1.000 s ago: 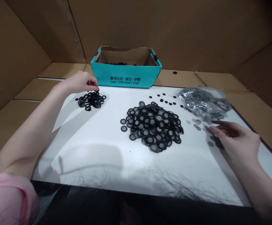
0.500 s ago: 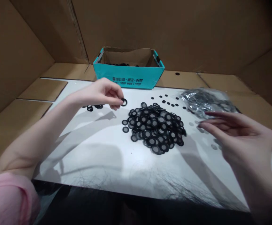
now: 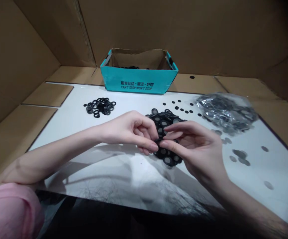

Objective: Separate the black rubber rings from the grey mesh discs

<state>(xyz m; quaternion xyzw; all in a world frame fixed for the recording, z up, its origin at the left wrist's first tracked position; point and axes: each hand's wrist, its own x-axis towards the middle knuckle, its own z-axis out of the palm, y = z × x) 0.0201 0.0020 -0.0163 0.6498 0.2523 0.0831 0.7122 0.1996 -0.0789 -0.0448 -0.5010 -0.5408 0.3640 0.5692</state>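
Both hands meet over a pile of black rubber rings with grey mesh centres [image 3: 168,161]. My left hand [image 3: 136,132] pinches a black ring [image 3: 159,140] between thumb and index finger, its other fingers curled. Against it, my right hand [image 3: 196,142] has its thumb at the ring and its fingers bent close by; whatever it pinches is too small and hidden to make out. Open-centred black rings [image 3: 101,106] lie in a small heap at the left. Loose grey discs [image 3: 242,156] are scattered on the right of the white tabletop [image 3: 124,172].
A turquoise cardboard box [image 3: 139,79] with black pieces inside stands at the back. At the right lies a clear plastic bag of grey discs [image 3: 225,113]. Small black discs [image 3: 182,110] are strewn behind the pile. Cardboard walls [image 3: 183,36] enclose the table.
My left hand has taken a ring from the left heap and carried it right to the pile. My right hand has moved left from beside the bag to meet it.
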